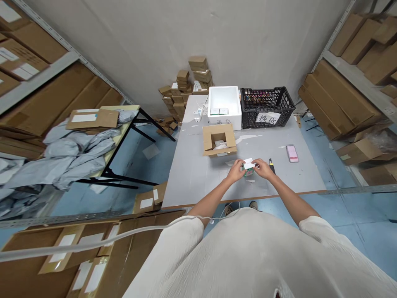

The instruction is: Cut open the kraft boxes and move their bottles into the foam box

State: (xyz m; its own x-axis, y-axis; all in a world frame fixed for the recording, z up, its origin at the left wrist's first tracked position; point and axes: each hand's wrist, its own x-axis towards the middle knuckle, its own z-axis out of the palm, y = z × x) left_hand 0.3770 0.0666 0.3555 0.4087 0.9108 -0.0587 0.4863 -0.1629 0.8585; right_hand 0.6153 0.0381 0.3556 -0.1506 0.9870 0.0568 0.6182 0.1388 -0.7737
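Note:
Over the near part of the grey table (198,182), both hands hold a small white-and-green box (249,164), its white side facing up and green showing below. My left hand (237,171) closes its fingers on the left edge. On the opposite edge, my right hand (262,169) grips with thumb and fingers. A utility knife (272,166) with a black and yellow handle lies just right of my right hand. Beyond my left hand stands an open cardboard box (206,142), flaps folded out, with white contents inside. A small white scrap lies near the held box.
At the back stand a white foam box (225,95) with small white boxes inside and a black plastic crate (268,109). A pink blurred rectangle (292,153) lies at right. Side table (132,114) bears grey mailing bags (80,153). Shelves with cartons flank both sides; a cable (124,234) crosses lower left.

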